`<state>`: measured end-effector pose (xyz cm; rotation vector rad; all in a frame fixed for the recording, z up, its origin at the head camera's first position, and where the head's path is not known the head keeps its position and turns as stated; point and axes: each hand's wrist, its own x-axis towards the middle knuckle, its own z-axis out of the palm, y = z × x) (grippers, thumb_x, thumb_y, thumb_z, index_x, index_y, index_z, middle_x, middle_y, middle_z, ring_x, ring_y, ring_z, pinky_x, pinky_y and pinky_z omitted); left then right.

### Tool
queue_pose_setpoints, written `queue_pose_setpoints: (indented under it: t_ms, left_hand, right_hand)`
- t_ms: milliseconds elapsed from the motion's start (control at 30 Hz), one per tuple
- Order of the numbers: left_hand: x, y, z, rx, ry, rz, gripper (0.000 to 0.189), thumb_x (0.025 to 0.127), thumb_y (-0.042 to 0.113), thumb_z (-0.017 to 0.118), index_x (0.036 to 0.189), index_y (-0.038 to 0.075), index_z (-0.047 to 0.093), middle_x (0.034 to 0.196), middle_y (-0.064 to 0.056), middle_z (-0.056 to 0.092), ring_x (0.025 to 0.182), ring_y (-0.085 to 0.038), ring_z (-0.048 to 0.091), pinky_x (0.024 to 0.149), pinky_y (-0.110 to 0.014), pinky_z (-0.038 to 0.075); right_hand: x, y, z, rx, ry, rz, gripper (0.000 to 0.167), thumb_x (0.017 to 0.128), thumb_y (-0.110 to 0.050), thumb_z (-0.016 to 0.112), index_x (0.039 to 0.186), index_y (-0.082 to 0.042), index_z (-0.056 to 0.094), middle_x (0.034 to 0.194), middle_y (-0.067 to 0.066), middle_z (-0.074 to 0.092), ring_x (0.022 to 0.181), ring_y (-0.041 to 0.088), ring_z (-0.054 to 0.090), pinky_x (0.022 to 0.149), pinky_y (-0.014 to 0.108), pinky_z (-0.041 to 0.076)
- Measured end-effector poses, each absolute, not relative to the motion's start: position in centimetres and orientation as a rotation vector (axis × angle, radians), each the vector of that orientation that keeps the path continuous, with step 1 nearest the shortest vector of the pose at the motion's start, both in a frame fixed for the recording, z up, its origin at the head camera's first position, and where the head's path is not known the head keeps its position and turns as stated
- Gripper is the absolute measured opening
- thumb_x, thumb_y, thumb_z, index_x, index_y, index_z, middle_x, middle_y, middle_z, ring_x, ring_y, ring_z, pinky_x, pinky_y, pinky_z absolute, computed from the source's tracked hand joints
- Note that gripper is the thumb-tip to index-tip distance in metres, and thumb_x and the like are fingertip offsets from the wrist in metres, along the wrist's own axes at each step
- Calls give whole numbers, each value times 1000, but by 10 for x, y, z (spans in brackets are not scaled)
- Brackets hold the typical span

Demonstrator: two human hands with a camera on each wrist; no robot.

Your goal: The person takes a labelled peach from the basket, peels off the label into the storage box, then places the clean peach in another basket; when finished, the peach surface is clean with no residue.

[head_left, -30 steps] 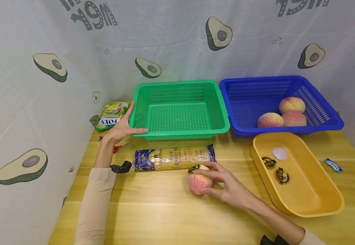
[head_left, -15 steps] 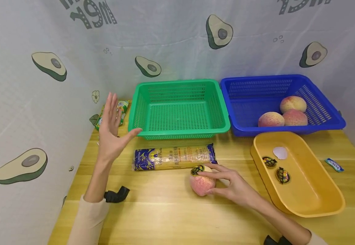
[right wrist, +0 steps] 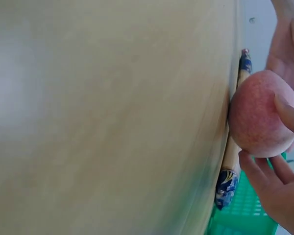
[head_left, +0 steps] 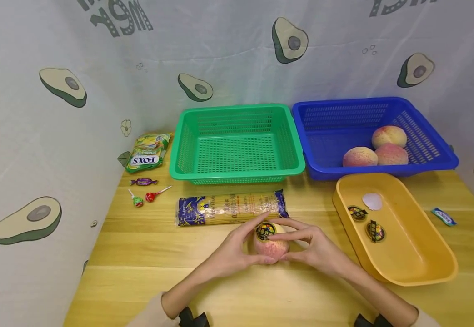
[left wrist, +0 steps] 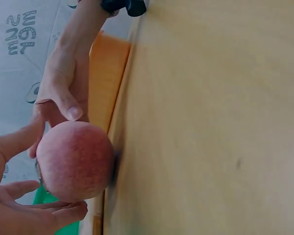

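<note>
A pink and yellow peach (head_left: 271,250) sits low over the table's middle, held between both hands. Its top carries a round black sticker (head_left: 265,230). My right hand (head_left: 316,250) grips the peach from the right, an index fingertip at the sticker's edge and the thumb low on the near side. From the left my left hand (head_left: 232,254) curves round the same fruit, thumb near the front and fingers behind. In the left wrist view the peach (left wrist: 76,161) fills the gap between the hands. The right wrist view has the peach (right wrist: 262,115) between right thumb and fingers.
Behind the hands lies a spaghetti packet (head_left: 230,209). A green basket (head_left: 237,177) and a blue basket (head_left: 322,172) with three peaches stand at the back. The yellow tray (head_left: 421,254) at right holds stickers. Sweets (head_left: 143,181) and a FOX'S bag (head_left: 148,152) lie left.
My left hand has left the green basket's edge, lifted, and come down to the right onto the peach. My right hand has stayed on the peach, shifting slightly right with it.
</note>
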<state>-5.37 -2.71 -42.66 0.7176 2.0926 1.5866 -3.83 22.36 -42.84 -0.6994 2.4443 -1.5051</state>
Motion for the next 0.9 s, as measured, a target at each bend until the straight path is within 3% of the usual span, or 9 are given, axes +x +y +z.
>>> queue_pose_setpoints:
  t_ms: [100,233,367,600,767,900]
  left_hand:
    - [-53,-23,-434,698,2034,1638,86,88,4,80,162,15,37,166,-7,40,152,-30,40,124,-46,36]
    - [-51,-19,-439,671,2000,1698,76,90,-3,75,158,8,42,158,-15,48,139,-33,54,116,-36,47]
    - [-50,-15,-437,678,2122,1663,75,86,0,80,153,8,50,145,-11,61,115,-24,66,108,-29,53]
    - [-48,-11,-429,677,2346,1552,74,77,7,90,144,16,61,142,-3,62,133,-23,57,119,-50,42]
    - [-49,-7,-430,632,2312,1611,72,74,10,93,139,22,64,135,3,62,125,-18,58,113,-41,46]
    - [-49,-4,-433,638,2224,1725,69,72,8,94,134,22,67,135,6,65,129,-17,57,118,-40,42]
  right_hand:
    - [-38,226,-428,-700,2415,-1535,39,82,-18,88,120,-20,79,147,9,61,141,-5,44,112,12,35]
    - [-36,228,-426,-650,2358,-1571,34,85,-16,85,118,-21,80,148,7,61,140,-9,42,111,14,38]
    - [-35,225,-423,-578,2389,-1595,29,93,-15,77,121,-20,77,144,7,63,134,-9,48,107,17,47]
    - [-34,214,-413,-379,2467,-1638,26,99,-15,71,125,-15,73,133,8,69,119,1,63,97,25,58]
    - [-35,212,-407,-295,2540,-1574,21,97,-19,74,118,-18,77,124,5,72,110,3,65,86,26,58]
    - [-38,214,-405,-233,2507,-1608,18,95,-18,76,112,-15,79,117,6,73,99,1,63,76,23,55]
